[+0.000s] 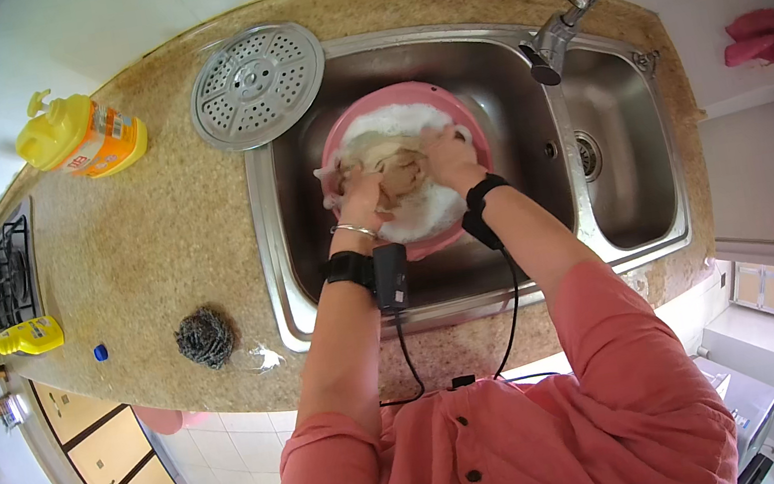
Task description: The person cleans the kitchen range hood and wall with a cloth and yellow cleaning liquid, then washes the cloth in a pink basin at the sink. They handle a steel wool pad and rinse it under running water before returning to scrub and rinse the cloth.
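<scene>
A pink plastic basin (425, 246) of foamy water stands in the larger bowl of a steel sink (525, 129). In the water lies a wet beige item, apparently cloth (400, 173), with white suds (398, 118) around it. My left hand (360, 194) is at its left side, fingers partly down in the water and against it. Blurred, my right hand (451, 156) reaches into the basin at its right side, near the rim. Water, foam and blur hide the fingertips, so I cannot tell how firmly either hand grips.
A chrome faucet (552, 37) overhangs the sink divider. One perforated steel steamer plate (258, 86) overlaps the sink's back-left corner. Leftward on the counter are a yellow pump jug (83, 136), a steel-wool scourer (205, 338), a blue cap (100, 353), a yellow bottle (30, 337) and a gas stove (11, 263).
</scene>
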Demonstrator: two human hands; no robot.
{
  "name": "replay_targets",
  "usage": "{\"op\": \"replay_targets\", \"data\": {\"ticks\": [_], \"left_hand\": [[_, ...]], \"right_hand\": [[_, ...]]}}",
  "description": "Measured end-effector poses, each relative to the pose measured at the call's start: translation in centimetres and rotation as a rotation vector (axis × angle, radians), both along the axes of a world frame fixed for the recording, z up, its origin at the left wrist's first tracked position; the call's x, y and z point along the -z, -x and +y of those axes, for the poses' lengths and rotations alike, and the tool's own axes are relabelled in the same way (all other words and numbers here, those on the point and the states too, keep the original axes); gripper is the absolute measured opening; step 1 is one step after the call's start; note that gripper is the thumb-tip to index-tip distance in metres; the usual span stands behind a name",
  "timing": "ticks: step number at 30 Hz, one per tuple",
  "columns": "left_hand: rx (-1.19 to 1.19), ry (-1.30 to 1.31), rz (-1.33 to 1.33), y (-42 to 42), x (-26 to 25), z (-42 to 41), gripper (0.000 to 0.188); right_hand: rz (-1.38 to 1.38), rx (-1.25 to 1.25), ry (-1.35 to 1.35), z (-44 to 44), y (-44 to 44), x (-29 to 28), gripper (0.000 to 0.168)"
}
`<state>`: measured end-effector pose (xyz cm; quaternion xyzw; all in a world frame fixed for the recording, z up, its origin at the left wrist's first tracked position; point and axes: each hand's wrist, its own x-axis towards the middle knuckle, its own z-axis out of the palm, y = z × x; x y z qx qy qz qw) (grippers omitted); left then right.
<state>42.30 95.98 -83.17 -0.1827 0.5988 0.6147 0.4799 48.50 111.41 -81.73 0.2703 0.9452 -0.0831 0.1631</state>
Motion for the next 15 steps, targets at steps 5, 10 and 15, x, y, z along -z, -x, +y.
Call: {"op": "replay_targets", "data": {"ticks": [5, 10, 15], "left_hand": [[0.031, -0.086, -0.027, -0.8, 0.5, 0.6, 0.048], [-0.023, -0.028, -0.089, -1.2, -2.0, 1.2, 0.046], [-0.311, -0.404, -0.278, -1.1, -2.3, 1.0, 0.045]], "right_hand": [[-0.094, -0.203, 0.155, 1.0, -0.2, 3.3, 0.039], [0.281, -0.081, 0.419, 0.1, -0.1, 3.9, 0.027], [0.45, -0.233, 0.85, -2.8, 1.3, 2.7, 0.035]]}}
